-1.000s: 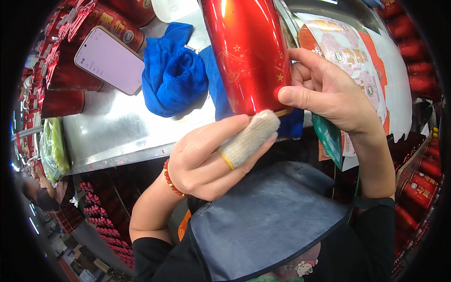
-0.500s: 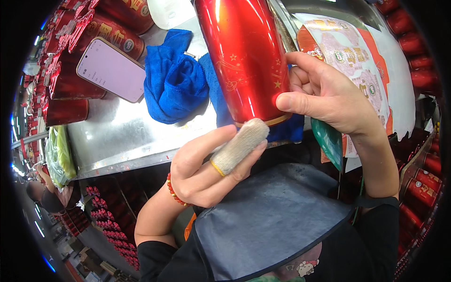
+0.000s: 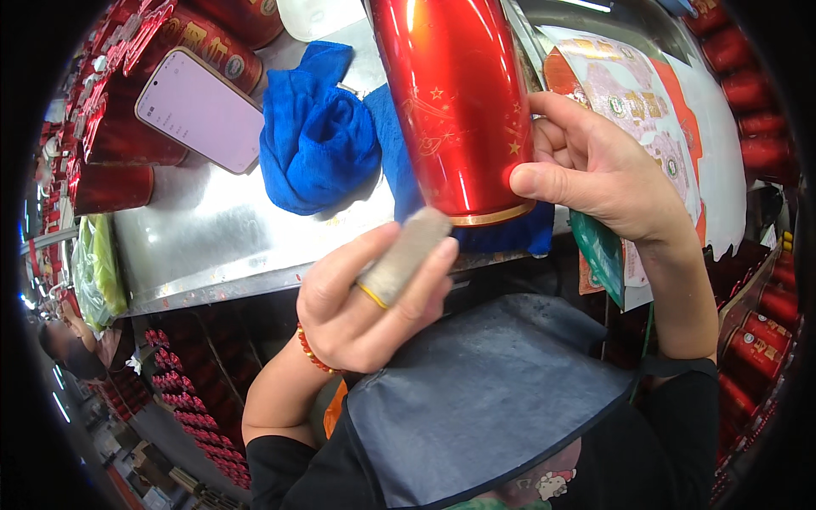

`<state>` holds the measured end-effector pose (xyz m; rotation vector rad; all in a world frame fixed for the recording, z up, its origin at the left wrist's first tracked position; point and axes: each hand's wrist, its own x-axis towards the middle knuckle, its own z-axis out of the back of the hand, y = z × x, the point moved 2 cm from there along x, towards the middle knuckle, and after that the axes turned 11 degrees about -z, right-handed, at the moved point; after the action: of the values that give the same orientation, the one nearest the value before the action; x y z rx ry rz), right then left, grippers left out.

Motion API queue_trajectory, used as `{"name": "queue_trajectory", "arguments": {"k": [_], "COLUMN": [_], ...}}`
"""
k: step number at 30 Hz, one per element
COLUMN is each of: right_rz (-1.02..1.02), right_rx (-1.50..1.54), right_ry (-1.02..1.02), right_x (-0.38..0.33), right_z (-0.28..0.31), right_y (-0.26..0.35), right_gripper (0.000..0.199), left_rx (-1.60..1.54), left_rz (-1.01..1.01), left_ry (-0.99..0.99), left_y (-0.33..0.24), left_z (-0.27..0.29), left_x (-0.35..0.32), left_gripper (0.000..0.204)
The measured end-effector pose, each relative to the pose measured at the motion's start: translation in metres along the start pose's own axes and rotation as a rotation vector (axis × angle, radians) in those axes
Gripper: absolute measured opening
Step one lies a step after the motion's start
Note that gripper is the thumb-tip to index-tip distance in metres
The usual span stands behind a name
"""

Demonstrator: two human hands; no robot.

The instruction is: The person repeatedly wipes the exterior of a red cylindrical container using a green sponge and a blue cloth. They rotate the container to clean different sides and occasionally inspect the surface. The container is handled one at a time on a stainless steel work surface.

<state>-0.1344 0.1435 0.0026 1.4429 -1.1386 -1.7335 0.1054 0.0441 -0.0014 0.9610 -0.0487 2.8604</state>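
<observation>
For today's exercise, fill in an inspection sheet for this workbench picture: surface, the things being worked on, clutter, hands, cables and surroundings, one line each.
Surface: shiny metal worktop, scuffed, its front edge toward the person.
Job's things: glossy red canister with gold stars and a gold rim, its lower end over a blue cloth.
Clutter: phone with a pale lit screen, propped on red tins; printed label sheets at right.
Hands: right hand grips the canister's side; left hand, one finger in a grey wrap, is close under the rim; contact unclear.
Cables: nothing seen.
Surroundings: more red tins at right; green bag at left; dark apron below.
</observation>
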Motion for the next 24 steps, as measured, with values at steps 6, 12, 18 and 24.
{"name": "queue_trajectory", "arguments": {"k": [6, 12, 18, 24], "right_rz": [0.011, -0.038, -0.003, -0.022], "right_rx": [0.027, 0.034, 0.063, -0.026], "right_ry": [0.011, 0.055, 0.058, 0.095], "right_x": [0.001, 0.001, 0.001, 0.004], "right_z": [-0.003, 0.001, -0.001, 0.009], "right_y": [0.002, 0.001, 0.0, -0.006], "right_gripper": [0.069, 0.072, 0.071, 0.07], "left_rx": [-0.051, -0.115, -0.103, -0.266], "left_rz": [0.047, -0.066, -0.142, -0.105], "left_ry": [-0.128, -0.274, -0.24, -0.313], "left_y": [-0.005, -0.004, -0.005, -0.003], "left_z": [-0.003, -0.024, -0.032, -0.027], "left_x": [-0.004, 0.003, 0.025, 0.016], "left_gripper": [0.034, 0.035, 0.042, 0.035]}}
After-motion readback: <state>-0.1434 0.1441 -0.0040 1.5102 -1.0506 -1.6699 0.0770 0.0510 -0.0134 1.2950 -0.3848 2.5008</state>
